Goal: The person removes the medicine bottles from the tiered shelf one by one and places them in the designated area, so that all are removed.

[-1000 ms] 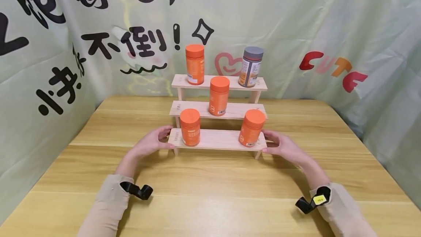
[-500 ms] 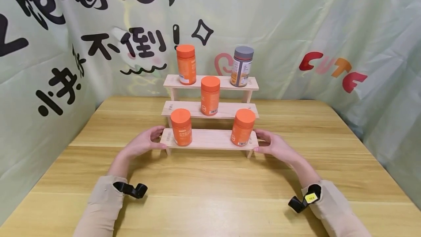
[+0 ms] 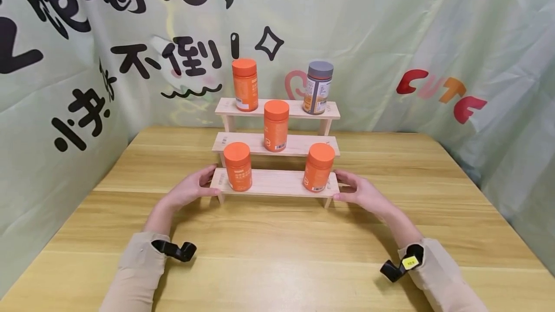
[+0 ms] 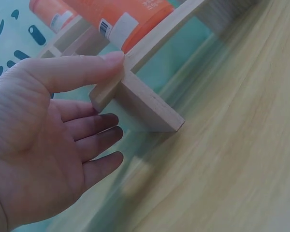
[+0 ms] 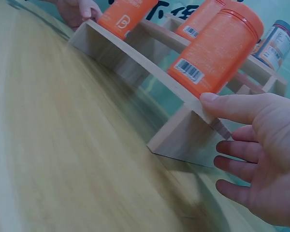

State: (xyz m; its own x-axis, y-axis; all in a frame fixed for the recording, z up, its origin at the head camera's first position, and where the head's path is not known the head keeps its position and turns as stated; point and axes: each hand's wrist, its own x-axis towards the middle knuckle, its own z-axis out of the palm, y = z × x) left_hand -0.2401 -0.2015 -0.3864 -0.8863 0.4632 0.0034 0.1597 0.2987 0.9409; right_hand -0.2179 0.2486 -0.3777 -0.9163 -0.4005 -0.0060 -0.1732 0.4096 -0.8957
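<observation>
A three-step wooden display stand (image 3: 277, 183) stands on the table, with several jars on it. My left hand (image 3: 191, 189) holds the left end of its lowest step, thumb at the front corner; in the left wrist view the other fingers (image 4: 99, 142) lie below and behind that end. At the opposite end, my right hand (image 3: 362, 192) grips the lowest step likewise, its thumb (image 5: 237, 107) just under a jar. Orange jars sit at the left (image 3: 238, 167) and right (image 3: 319, 168) of the bottom step. Another orange jar (image 3: 276, 126) stands mid-step above.
On the top step are an orange jar (image 3: 245, 85) at left and a grey-lidded jar (image 3: 318, 88) at right. Behind the wooden table (image 3: 277, 254) hangs a pale printed curtain (image 3: 364, 28). Black camera mounts (image 3: 175, 250) sit on both wrists.
Both hands have shifted the stand with its jars a little to the left, mostly in the first half second. Since then it has stayed nearly still, and the jars remain upright.
</observation>
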